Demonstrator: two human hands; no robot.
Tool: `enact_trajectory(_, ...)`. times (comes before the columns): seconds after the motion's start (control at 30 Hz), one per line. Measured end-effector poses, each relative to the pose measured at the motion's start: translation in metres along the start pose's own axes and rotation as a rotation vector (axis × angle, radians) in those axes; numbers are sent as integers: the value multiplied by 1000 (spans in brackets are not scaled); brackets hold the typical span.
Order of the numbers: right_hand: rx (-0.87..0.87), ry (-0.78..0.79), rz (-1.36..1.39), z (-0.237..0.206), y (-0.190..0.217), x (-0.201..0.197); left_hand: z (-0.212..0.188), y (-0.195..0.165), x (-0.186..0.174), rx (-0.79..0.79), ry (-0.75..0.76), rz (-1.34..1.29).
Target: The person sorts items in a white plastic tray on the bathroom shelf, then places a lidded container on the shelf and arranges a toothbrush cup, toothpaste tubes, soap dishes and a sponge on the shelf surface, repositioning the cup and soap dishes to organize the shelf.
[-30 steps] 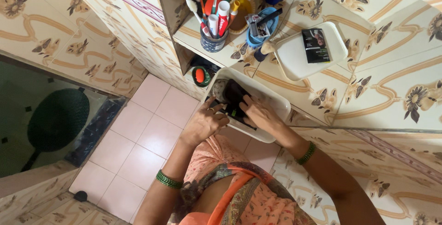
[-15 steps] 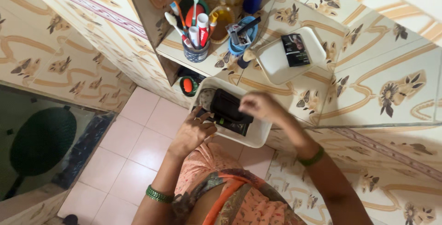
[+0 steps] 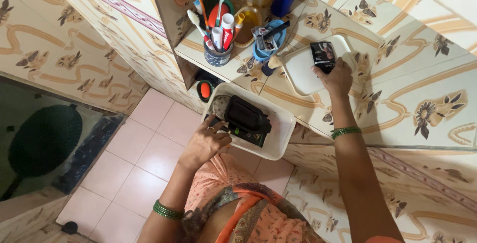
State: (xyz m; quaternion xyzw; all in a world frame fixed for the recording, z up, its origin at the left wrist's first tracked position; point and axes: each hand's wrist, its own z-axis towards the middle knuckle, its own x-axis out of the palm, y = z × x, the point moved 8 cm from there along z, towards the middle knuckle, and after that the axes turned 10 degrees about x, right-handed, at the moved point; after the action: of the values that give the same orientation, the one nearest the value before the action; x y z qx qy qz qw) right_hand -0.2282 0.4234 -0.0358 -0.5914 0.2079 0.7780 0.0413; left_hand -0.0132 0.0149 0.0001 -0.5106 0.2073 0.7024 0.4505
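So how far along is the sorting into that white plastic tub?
Already in: a black pouch and a few dark packets lie inside the white rectangular plastic tub. In hand: the left hand steadies the tub's near edge, while the right hand touches a small dark packet on the white tray. Left on the tiled shelf: the cup of toothbrushes, a blue dish and bottles.

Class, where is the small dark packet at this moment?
In the head view, the small dark packet lies on the white tray lid on the tiled shelf, upper right, under the right hand.

left hand point(image 3: 204, 143) curled, right hand point(image 3: 337, 78) outstretched
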Motion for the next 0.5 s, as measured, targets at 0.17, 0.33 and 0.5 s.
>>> enact_trajectory(0.17, 42, -1, 16, 7, 7, -1, 0, 0, 0, -32, 14, 36)
enact_trajectory(0.33, -18, -137, 237, 13, 1, -3, 1, -2, -1, -44, 26, 37)
enact_trajectory(0.5, 66, 23, 763, 29, -19, 1, 1, -1, -1, -29, 16, -17)
